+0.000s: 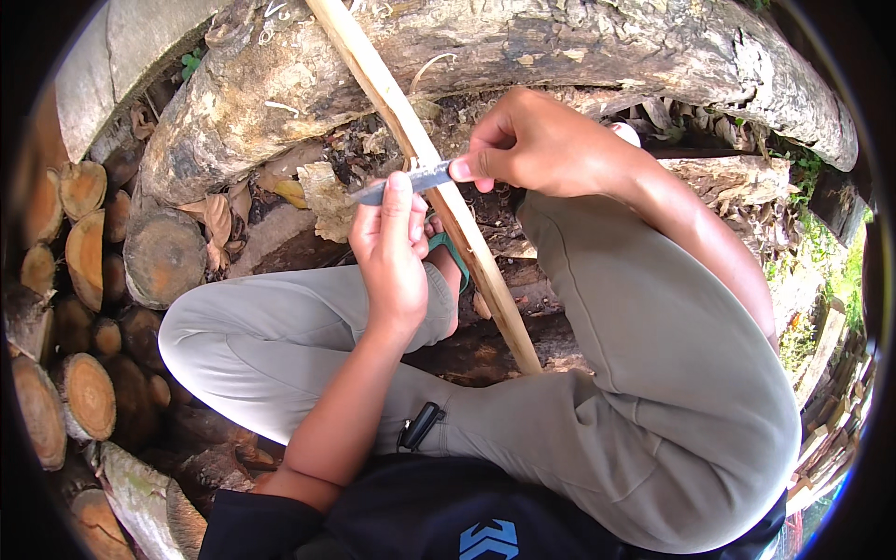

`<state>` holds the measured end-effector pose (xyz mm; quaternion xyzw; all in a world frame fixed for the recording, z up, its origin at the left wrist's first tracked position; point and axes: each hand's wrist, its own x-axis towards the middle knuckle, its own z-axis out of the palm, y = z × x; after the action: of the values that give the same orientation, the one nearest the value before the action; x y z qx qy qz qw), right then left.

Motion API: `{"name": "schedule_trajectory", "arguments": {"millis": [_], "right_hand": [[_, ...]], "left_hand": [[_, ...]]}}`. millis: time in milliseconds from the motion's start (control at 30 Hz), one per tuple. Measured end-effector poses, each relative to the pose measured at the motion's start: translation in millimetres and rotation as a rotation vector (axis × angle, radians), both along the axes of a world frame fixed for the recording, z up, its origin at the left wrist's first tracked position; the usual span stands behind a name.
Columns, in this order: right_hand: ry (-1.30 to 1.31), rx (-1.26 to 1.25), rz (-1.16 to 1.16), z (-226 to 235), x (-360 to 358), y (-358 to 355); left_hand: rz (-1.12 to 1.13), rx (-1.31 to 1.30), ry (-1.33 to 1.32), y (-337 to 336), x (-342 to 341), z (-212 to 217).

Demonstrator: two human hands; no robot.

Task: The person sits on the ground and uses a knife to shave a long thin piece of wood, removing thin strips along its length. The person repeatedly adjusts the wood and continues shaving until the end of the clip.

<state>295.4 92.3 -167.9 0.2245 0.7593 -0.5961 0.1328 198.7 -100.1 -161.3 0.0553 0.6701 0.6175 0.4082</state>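
Note:
A long, pale peeled wooden stick [378,84] slants from the top of the view down to my lap. Across it lies a flat grey metal blade [431,177], touching its upper side. My left hand [392,266] is closed on the blade's left end, with the index finger over it. The thumb and fingertips of my right hand [546,145] pinch the right end. The stick runs between my hands, and a small curl of shaving shows beside the blade. My fingers hide parts of the blade.
Beyond my hands a thick log [560,51] lies crosswise, with thin shavings on it. Cut log ends [89,397] are stacked at the left. My bent legs in grey trousers [653,373] flank the stick. A foot in a green-strapped sandal [451,266] sits beside it. Dry leaves [219,219] litter the ground.

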Motion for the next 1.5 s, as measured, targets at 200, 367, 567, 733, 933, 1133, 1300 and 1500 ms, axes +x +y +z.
{"name": "schedule_trajectory", "arguments": {"millis": [200,367,567,733,933,1133,1300,1500], "right_hand": [[-0.075,-0.027,0.087,2,27,-8],[-0.030,-0.110,0.082,-7,38,-18],[0.010,-0.069,-0.117,-12,25,-20],[0.003,-0.010,-0.090,2,9,-10],[-0.093,-0.188,0.124,5,25,-8],[0.070,-0.204,-0.085,5,21,-12],[0.033,-0.146,-0.137,4,18,-15],[-0.231,-0.146,0.000,20,34,-2]], "left_hand": [[-0.080,0.001,-0.011,-27,37,-12],[-0.091,-0.034,0.184,-36,48,-20],[0.027,-0.004,-0.056,-5,22,-1],[-0.033,0.010,0.014,-2,2,-2],[0.038,-0.019,-0.011,-24,45,-1],[0.050,0.021,0.121,-9,23,-2],[0.019,-0.015,0.074,-7,19,-5],[0.017,-0.084,-0.133,-17,38,4]]}}
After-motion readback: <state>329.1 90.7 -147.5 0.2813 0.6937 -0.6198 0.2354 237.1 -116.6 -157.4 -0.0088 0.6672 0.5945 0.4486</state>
